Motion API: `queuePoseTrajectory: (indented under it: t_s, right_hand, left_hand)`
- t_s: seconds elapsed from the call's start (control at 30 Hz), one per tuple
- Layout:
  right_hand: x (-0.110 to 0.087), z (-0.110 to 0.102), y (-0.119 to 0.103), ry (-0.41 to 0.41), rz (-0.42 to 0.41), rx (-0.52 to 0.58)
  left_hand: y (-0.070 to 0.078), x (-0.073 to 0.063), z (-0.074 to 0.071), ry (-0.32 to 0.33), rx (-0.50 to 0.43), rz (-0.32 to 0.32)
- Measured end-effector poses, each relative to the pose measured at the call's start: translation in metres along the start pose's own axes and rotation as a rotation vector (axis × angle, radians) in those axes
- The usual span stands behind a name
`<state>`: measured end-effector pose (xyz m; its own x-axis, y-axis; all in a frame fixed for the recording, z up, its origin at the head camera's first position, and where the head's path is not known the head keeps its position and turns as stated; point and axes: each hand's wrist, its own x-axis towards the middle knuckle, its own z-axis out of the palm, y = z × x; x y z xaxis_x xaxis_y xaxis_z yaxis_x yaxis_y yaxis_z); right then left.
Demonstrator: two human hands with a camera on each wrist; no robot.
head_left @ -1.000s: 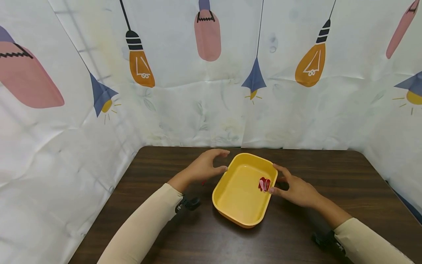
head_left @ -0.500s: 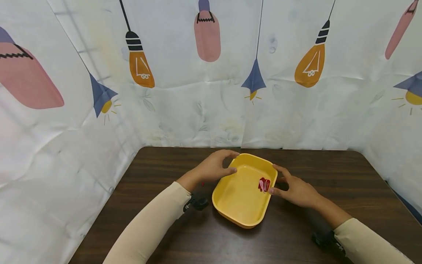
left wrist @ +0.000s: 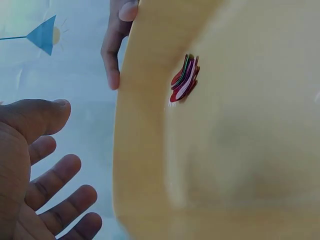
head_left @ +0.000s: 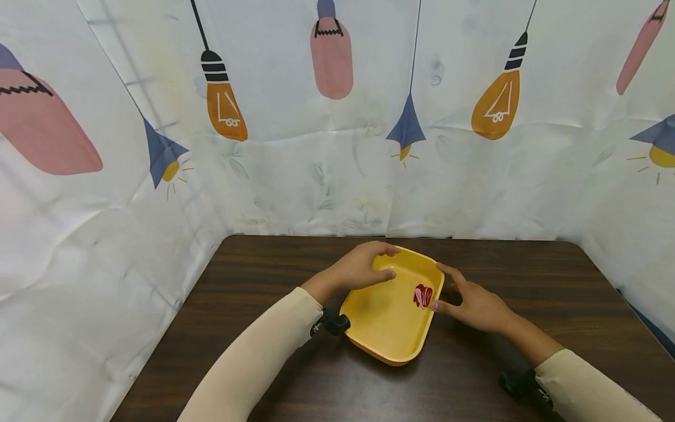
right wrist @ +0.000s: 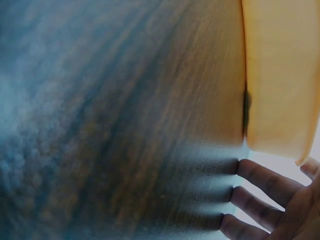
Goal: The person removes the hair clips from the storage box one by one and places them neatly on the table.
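A yellow plastic tray [head_left: 387,334] lies at a slant on the dark wood table. Against its right inner wall sits a small bunch of thin, flat pieces [head_left: 422,296], mostly red and pink; the left wrist view adds green and purple edges [left wrist: 185,80]. My left hand [head_left: 358,268] hovers over the tray's left side, thumb and fingers spread, holding nothing. At the right rim rests my right hand [head_left: 477,305], thumb at the edge and index finger along the outside. Its other fingertips [right wrist: 245,167] touch the tabletop beside the tray.
The brown table [head_left: 274,264] runs back to a white curtain [head_left: 295,181] printed with lamps and bulbs. Black wrist cameras are strapped to both forearms, the left one [head_left: 337,324] overlapping the tray's left edge in the head view.
My left hand has moved right, from beside the tray's left rim to over its inside. A tiny red speck on the table is now hidden by the left arm. My right hand and the tray stay put.
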<state>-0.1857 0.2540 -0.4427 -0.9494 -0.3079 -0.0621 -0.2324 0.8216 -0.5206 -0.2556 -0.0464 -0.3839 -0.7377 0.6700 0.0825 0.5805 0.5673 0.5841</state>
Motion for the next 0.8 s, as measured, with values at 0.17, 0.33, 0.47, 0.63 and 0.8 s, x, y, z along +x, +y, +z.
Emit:
queuePoseTrajectory:
  t_s: [0.17, 0.33, 0.47, 0.63, 0.8]
  right_hand:
    - [0.000, 0.000, -0.001, -0.002, 0.000, -0.001]
    - [-0.001, 0.000, -0.001, 0.002, -0.001, -0.003]
    - [-0.001, 0.000, 0.000, 0.005, -0.007, -0.003]
    - [0.000, 0.001, 0.001, 0.002, -0.005, -0.001]
    - [0.001, 0.001, 0.002, 0.002, -0.002, 0.002]
  left_hand:
    - [0.005, 0.007, 0.007, -0.027, 0.022, -0.001]
    - [0.004, 0.014, 0.015, -0.054, 0.018, 0.000]
    - [0.003, 0.018, 0.021, -0.069, 0.007, -0.012]
    - [0.003, 0.023, 0.025, -0.081, 0.007, -0.025]
    - [0.001, 0.028, 0.029, -0.095, 0.007, -0.019]
